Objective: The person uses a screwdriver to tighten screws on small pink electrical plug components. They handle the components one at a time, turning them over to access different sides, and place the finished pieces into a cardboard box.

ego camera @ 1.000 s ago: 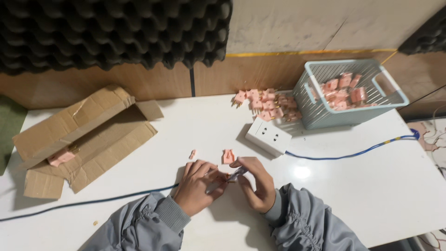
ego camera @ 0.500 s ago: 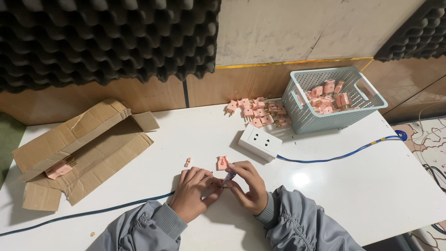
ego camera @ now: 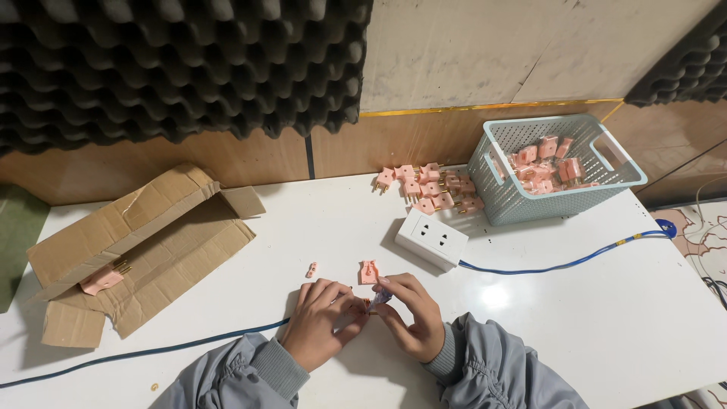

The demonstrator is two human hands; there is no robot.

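Hands (ego camera: 363, 322) pinching small glossy part (ego camera: 378, 300).

A white socket block (ego camera: 431, 239) sits mid-worktop (ego camera: 621, 318). Behind it lies a pile of pink plugs (ego camera: 428, 189); right of that, a pale-blue basket (ego camera: 522, 203); far left, a flattened cardboard box (ego camera: 144, 250).

- White table top (ego camera: 575, 318): smooth, glossy, with a bright reflection.
- Flattened box (ego camera: 144, 250): brown matt cardboard, creased.
- Basket (ego camera: 560, 198): pale blue perforated plastic.
- Plugs (ego camera: 432, 189): pink plastic with brass-coloured metal pins.
- Socket block (ego camera: 432, 239): white smooth plastic.
- Wall panels (ego camera: 174, 68): dark, matt, ridged foam.
- Sleeves (ego camera: 500, 371): grey cloth, ribbed cuffs.
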